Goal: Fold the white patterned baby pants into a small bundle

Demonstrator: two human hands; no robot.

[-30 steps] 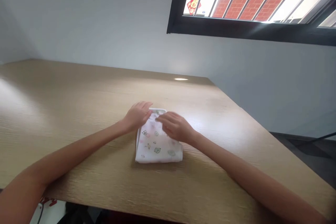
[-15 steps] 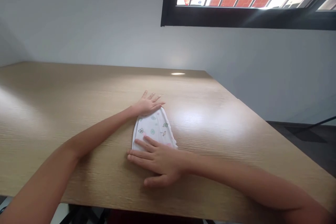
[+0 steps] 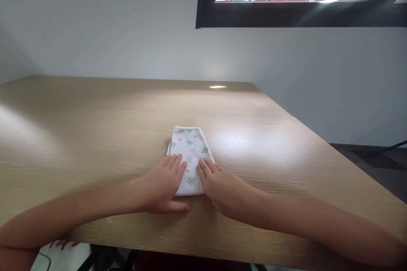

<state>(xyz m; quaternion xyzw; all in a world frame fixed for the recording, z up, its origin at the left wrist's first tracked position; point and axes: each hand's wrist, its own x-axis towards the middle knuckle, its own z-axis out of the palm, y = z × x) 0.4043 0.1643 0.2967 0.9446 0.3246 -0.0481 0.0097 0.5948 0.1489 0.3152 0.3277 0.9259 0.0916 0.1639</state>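
Observation:
A folded white cloth [image 3: 189,146] with a print of small animal faces and green and pink marks lies on the wooden table, its narrower end away from me. My left hand [image 3: 163,186] rests on its left side, fingers laid flat and the thumb stretched out towards me. On the right edge of the cloth, my right hand [image 3: 224,186] presses with fingers extended and close together; its thumb is hidden. Neither hand is lifting the cloth.
The light wooden table [image 3: 95,135] reaches back to a grey wall [image 3: 111,21]. Its right edge slants away, with dark floor [image 3: 365,156] beyond. A dark-framed, barred window [image 3: 286,15] is at upper right. White fabric with red lettering [image 3: 65,254] shows below the front edge.
My left hand has come back from the far end of the cloth to its near left side. My right hand has shifted right, onto the right edge. The cloth looks narrower at the near end.

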